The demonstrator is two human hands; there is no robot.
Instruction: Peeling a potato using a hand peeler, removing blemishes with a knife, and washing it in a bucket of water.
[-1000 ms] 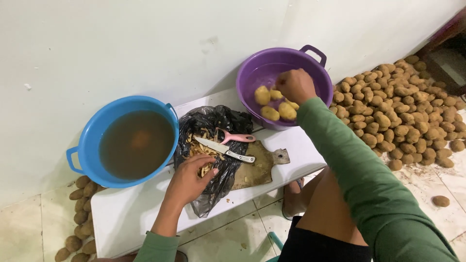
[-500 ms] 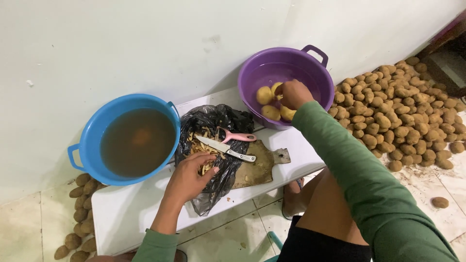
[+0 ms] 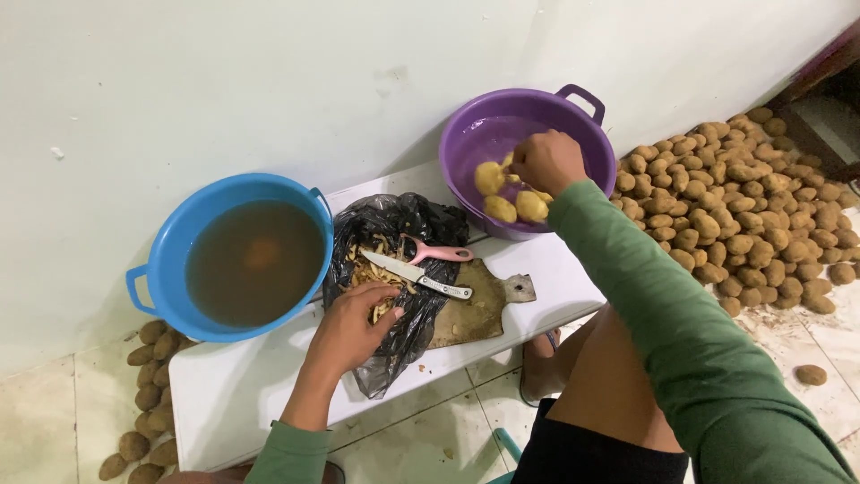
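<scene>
**Right hand over the purple tub, left on the peel bag**

The right hand [image 3: 546, 161] hangs curled over the peeled potatoes [image 3: 511, 199] in the purple tub [image 3: 582, 134], far right of the desk [image 3: 233, 394]; whether it grips one I cannot tell. The left hand [image 3: 348, 330] rests loosely spread on the black bag [image 3: 394, 224], nearer the knife [image 3: 414, 275], which lies slantwise across.

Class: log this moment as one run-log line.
right hand: in purple basin, over peeled potatoes | left hand: on black bag | knife: idle
</scene>
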